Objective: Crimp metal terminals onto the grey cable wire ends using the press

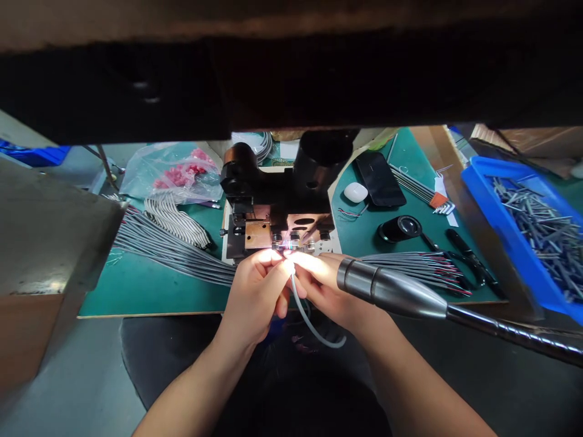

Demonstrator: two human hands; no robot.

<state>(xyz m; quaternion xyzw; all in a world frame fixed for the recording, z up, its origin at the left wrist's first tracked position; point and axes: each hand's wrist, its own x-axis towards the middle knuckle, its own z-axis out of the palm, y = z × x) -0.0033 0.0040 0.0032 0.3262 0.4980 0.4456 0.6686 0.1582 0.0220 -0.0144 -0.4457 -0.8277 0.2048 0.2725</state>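
Note:
Both my hands meet at the front of a black bench machine (282,194). My left hand (259,282) pinches a grey cable (314,331) near its end, and its free length curls down below. From the other side my right hand (325,285) closes its fingers on the same cable end. Thin coloured wires (288,245) fan out of the cable toward the machine's small metal parts, under bright lamp light. Glare hides the exact fingertip contact. Bundles of grey cables lie to the left (168,249) and to the right (419,273) of my hands.
A metal gooseneck lamp (396,288) reaches in over my right wrist. On the green mat lie a phone (380,179), a loupe (401,228), hex keys (423,191) and a bag of pink parts (182,173). A blue bin (501,206) of cut pieces stands right. A dark beam (291,85) crosses above.

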